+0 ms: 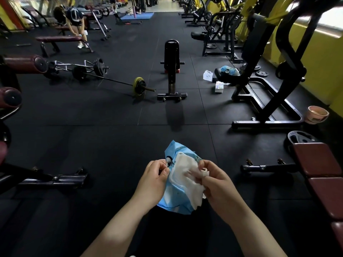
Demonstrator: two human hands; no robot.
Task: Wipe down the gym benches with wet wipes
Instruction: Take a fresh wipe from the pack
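Observation:
In front of me I hold a light blue pack of wet wipes (176,199) above the black floor. My left hand (154,179) grips the pack's left edge. A white wet wipe (187,179) hangs out of the pack's opening, and my right hand (213,180) pinches it at its upper right. A dark red padded bench (319,175) stands close at my right. Another dark red flat bench (59,38) is far off at the left.
A black upright bench (171,58) stands straight ahead, a loaded barbell (118,82) lies on the floor to its left. Black machine frames (259,101) line the yellow wall at right, with another blue pack (229,70) and a pink bowl (316,114). A person (77,21) bends over far left.

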